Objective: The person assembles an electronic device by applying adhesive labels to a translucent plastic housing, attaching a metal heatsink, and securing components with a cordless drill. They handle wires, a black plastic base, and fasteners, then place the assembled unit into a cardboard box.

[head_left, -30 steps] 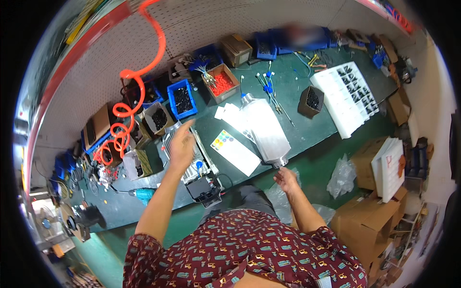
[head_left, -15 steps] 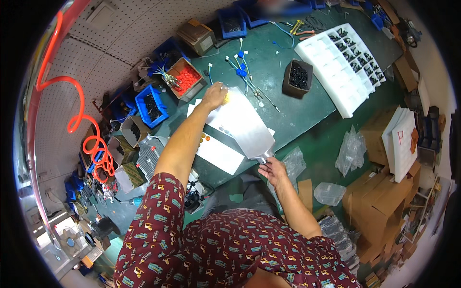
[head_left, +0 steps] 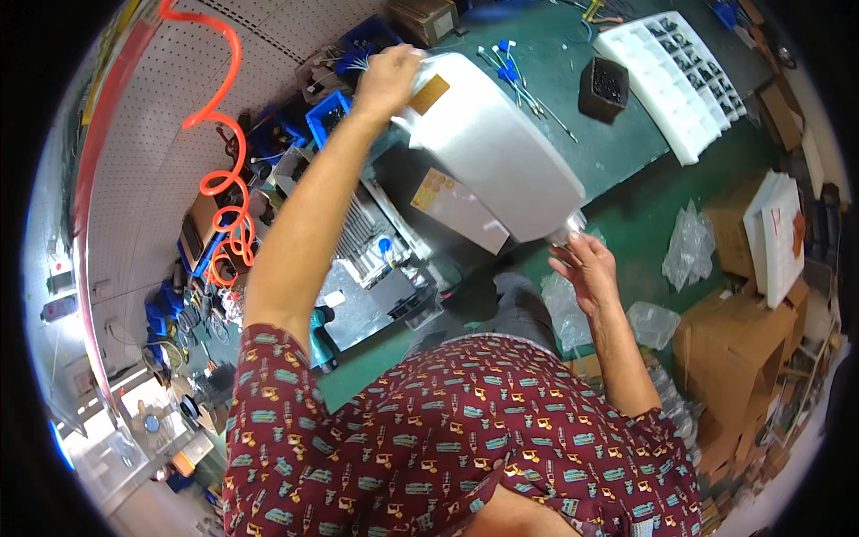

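A long silvery-white panel point(head_left: 506, 148), with a shiny narrow piece at its near end, is held above the green bench by both my hands. My left hand point(head_left: 387, 82) is closed on its far left end, beside a brown-yellow patch point(head_left: 429, 94). At the near right end, my right hand point(head_left: 586, 267) pinches around the shiny piece, its lower fingers loosely curled; the exact contact is partly hidden. Below the panel lies a white sheet point(head_left: 474, 219) with several round yellow-orange stickers point(head_left: 436, 187).
Wires with blue connectors point(head_left: 510, 72), a dark box of black parts point(head_left: 605, 88) and a white compartment tray point(head_left: 662, 98) stand on the bench point(head_left: 631, 152). A finned metal unit point(head_left: 362, 237) sits left. An orange coiled hose point(head_left: 224, 179) hangs left. Cardboard boxes point(head_left: 734, 349) stand right.
The panel has been raised and appears larger, with both hands still at its ends. My view has shifted left, showing more of the finned unit and the stickers on the sheet.
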Motion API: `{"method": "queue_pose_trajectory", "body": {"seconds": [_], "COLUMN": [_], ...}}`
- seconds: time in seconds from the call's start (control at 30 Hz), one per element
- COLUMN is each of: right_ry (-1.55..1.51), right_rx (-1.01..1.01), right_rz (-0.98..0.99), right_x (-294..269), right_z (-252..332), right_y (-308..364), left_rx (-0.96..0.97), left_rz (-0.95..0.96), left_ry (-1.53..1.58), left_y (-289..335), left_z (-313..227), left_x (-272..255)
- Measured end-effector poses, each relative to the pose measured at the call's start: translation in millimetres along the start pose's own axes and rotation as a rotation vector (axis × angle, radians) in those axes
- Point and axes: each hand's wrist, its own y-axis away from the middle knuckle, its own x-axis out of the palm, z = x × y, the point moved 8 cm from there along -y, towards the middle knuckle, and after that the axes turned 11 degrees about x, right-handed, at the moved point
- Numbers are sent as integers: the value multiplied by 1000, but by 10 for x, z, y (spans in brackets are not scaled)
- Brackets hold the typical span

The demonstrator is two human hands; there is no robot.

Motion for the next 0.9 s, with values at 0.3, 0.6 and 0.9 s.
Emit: {"method": "queue_pose_trajectory", "body": {"seconds": [0.3, 0.6, 0.9], "right_ry": [198, 131, 132], "right_rx": [140, 236, 159], "right_rz": [279, 232, 146], "right_x": [1436, 1404, 1347], "right_z": [-1508, -2376, -2611], "right_y": [981, 897, 662], "left_rx": [-375, -390, -389], "left_rz": [68, 132, 204], "left_ry": [101, 145, 49], "left_y": [1144, 1648, 1663], "left_z": [902, 1258, 1746], "left_x": [-1679, -1439, -1111]}}
